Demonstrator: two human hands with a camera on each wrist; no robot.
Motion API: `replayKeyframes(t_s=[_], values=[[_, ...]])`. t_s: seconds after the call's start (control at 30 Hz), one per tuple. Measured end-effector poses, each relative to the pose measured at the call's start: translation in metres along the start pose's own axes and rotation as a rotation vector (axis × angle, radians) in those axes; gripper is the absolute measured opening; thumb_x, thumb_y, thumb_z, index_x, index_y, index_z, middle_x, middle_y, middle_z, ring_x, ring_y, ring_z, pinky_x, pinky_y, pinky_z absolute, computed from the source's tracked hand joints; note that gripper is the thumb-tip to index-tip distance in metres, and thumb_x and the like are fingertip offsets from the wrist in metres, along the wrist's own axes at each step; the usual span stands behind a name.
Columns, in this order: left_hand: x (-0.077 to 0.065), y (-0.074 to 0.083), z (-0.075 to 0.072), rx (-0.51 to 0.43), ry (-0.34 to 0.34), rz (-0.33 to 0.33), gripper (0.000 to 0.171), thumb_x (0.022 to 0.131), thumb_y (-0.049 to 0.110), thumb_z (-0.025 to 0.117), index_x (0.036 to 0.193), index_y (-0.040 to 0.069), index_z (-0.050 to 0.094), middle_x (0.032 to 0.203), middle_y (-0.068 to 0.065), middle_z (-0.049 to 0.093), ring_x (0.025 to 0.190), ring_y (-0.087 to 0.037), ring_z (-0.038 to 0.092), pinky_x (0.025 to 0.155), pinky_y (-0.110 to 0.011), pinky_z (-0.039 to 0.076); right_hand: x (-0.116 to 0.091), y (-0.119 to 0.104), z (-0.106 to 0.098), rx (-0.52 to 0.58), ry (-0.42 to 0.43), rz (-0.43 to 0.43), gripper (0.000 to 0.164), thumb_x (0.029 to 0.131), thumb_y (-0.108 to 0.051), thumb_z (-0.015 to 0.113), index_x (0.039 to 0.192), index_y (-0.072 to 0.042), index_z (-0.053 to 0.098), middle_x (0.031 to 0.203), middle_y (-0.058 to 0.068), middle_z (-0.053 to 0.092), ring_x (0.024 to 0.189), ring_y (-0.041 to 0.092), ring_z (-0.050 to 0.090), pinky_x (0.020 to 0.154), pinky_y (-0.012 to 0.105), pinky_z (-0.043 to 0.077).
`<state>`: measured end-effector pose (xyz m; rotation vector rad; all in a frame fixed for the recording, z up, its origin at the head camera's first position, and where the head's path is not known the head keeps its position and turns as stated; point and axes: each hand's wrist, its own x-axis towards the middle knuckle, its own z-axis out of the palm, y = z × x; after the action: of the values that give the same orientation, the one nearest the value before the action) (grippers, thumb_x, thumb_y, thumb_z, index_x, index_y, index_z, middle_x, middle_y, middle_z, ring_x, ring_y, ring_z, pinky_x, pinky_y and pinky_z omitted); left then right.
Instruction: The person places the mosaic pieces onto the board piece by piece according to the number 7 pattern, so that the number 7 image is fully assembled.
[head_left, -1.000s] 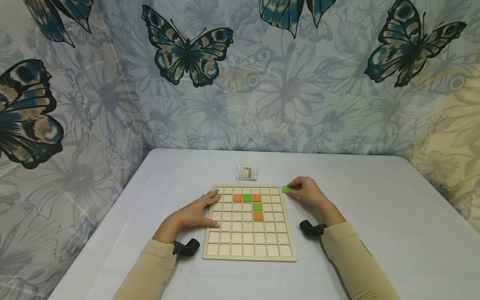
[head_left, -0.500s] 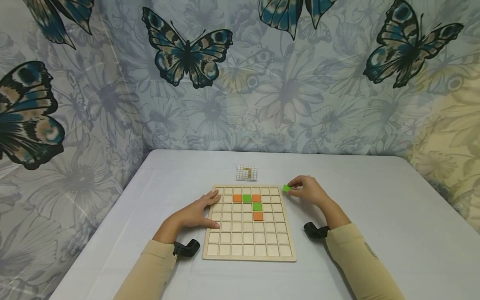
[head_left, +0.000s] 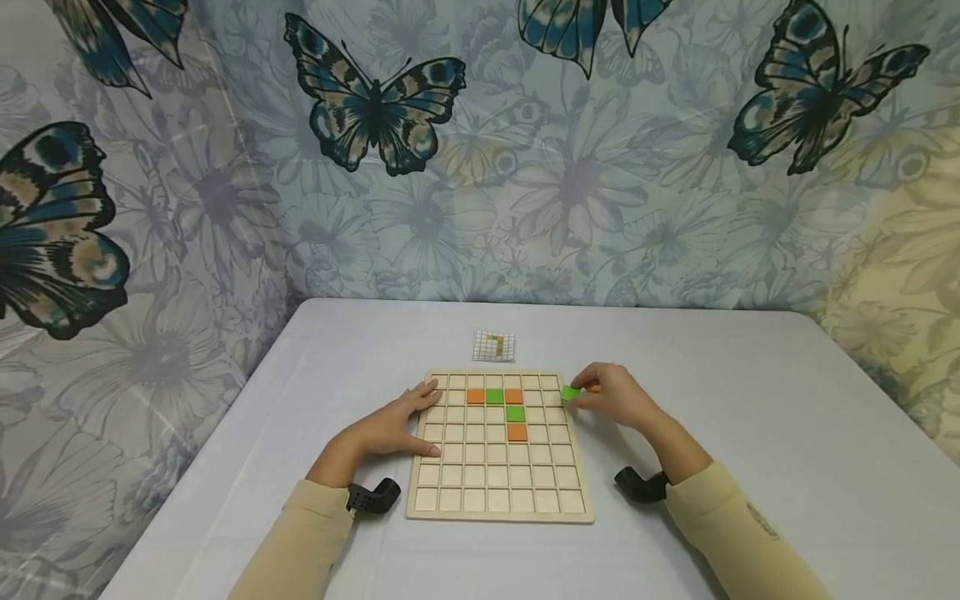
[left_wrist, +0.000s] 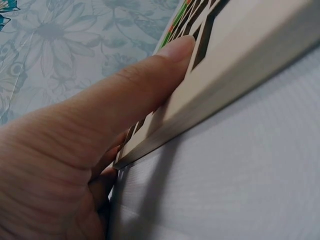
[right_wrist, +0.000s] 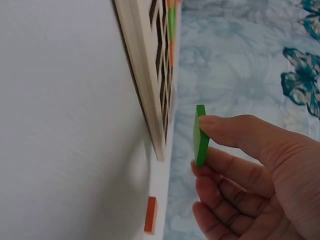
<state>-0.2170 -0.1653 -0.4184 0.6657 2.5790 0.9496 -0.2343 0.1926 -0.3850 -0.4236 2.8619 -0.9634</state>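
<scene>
My left hand [head_left: 392, 427] lies along the left edge of a wooden grid board [head_left: 486, 477], fingers and thumb spread over its rim. The left wrist view shows that thumb [left_wrist: 145, 75] pressing the frame beside the cells. Between the thumb and finger of my right hand [head_left: 617, 396] is a square green tile [right_wrist: 200, 136], held up by the board's right edge near its far corner. Several tiles are set in the board: orange and green ones alternate across a row, then run down a column, ending at an orange tile [head_left: 517, 432].
A loose orange tile [right_wrist: 150, 215] lies on the white table, partly hidden behind my right hand in the head view. Beyond the board is a small card [head_left: 493, 346] printed with a coloured grid. A butterfly-patterned wall covering [head_left: 480, 208] rises behind the table [head_left: 750, 400].
My right hand has come slightly nearer along the board's right side with the green tile, and the loose orange tile now shows behind it. My left hand stays put.
</scene>
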Motion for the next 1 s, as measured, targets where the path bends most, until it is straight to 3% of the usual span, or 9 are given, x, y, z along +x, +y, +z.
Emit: replayKeyframes(t_s=[0.5,0.8,1.0], values=[[0.001,-0.002,0.001,0.009,0.003,-0.005,0.096,0.070,0.039,0.080,0.146,0.010,0.030,0.158,-0.004,0.011,0.145,-0.035,0.003,0.114,-0.058,0.013,-0.021,-0.023,0.013,-0.010,-0.043,-0.164,0.019,0.077,-0.012,0.074,0.093,-0.003,0.070,0.095,0.005,0.067,0.092,0.022,0.059,0.081,0.041,0.050],[0.002,-0.002,0.001,0.007,0.004,-0.003,0.096,0.070,0.039,0.080,0.146,0.010,0.030,0.158,-0.004,0.011,0.145,-0.035,0.004,0.114,-0.058,0.013,-0.022,-0.034,0.024,0.010,-0.106,-0.198,0.019,0.077,-0.016,0.076,0.092,-0.005,0.069,0.093,0.002,0.065,0.088,0.018,0.058,0.076,0.032,0.051],[0.001,-0.002,0.001,0.008,0.003,0.001,0.096,0.070,0.039,0.080,0.146,0.010,0.030,0.158,-0.004,0.011,0.145,-0.035,0.003,0.114,-0.057,0.013,-0.021,-0.044,0.030,0.028,-0.177,-0.209,0.017,0.077,-0.013,0.074,0.092,-0.006,0.069,0.094,0.001,0.065,0.092,0.020,0.061,0.081,0.034,0.052]])
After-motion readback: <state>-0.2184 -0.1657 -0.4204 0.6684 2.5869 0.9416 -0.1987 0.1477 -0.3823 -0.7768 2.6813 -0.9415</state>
